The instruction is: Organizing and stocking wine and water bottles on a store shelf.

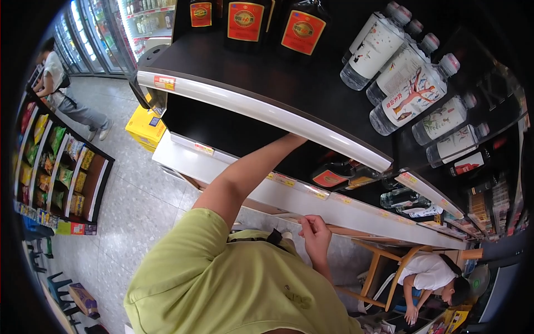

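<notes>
My left forearm [260, 165] reaches beneath the front edge of the black upper shelf [233, 79]; the left hand is hidden under that shelf. To the right of the hidden hand, a dark bottle with a red label [329, 178] is on the lower shelf. My right hand [316, 238] is in front of my waist, its fingers curled in loosely with nothing visible in them. Above, dark bottles with red labels [303, 33] stand on the upper shelf. Clear plastic bottles with white illustrated labels [411, 96] are grouped to their right.
A white ledge with price tags [292, 196] runs along the shelving. A yellow carton [146, 125] sits by its left end. At right, a person [429, 273] bends beside a wooden chair [371, 273]; another person [56, 79] is by a snack rack [98, 183]. Glass-door coolers [85, 35] line the back.
</notes>
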Demonstrator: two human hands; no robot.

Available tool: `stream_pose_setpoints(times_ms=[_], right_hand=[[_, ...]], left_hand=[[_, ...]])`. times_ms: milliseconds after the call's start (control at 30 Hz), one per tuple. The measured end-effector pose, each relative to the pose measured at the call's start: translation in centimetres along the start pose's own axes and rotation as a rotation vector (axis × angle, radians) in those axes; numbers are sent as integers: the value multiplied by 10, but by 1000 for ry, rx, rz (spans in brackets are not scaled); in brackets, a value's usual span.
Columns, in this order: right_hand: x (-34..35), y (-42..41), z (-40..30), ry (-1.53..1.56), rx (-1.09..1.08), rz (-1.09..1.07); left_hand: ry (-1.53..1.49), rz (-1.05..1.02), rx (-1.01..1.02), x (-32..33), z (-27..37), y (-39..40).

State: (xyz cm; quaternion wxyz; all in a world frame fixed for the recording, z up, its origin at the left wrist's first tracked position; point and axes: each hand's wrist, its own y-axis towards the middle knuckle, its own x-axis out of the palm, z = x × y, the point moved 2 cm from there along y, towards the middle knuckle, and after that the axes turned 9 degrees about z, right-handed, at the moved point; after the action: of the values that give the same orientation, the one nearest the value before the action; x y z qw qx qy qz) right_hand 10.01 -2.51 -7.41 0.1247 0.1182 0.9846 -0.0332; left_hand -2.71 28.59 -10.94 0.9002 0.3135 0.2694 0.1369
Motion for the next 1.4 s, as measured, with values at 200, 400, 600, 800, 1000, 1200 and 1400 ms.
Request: stream_pose_setpoints(times_ms=[200, 400, 600, 800, 1000, 1200, 1400], right_hand=[[2, 2, 9, -7, 6, -2], [11, 6, 12, -4, -26, -24], [36, 17, 9, -25, -66, -110], [59, 25, -3, -66, -127, -213], [68, 26, 0, -37, -129, -255], [68, 19, 3, 22, -93, -258], [55, 16, 11, 59, -56, -241]], left_hand=[[-33, 100, -9, -32, 5, -21], [-322, 298, 271, -144, 60, -50], [-456, 258, 462, -268, 129, -65], [-656, 295, 228, -383, 186, -53], [-625, 658, 351, -431, 222, 18], [-530, 635, 210, -448, 177, 109], [-407, 459, 90, -389, 201, 163]])
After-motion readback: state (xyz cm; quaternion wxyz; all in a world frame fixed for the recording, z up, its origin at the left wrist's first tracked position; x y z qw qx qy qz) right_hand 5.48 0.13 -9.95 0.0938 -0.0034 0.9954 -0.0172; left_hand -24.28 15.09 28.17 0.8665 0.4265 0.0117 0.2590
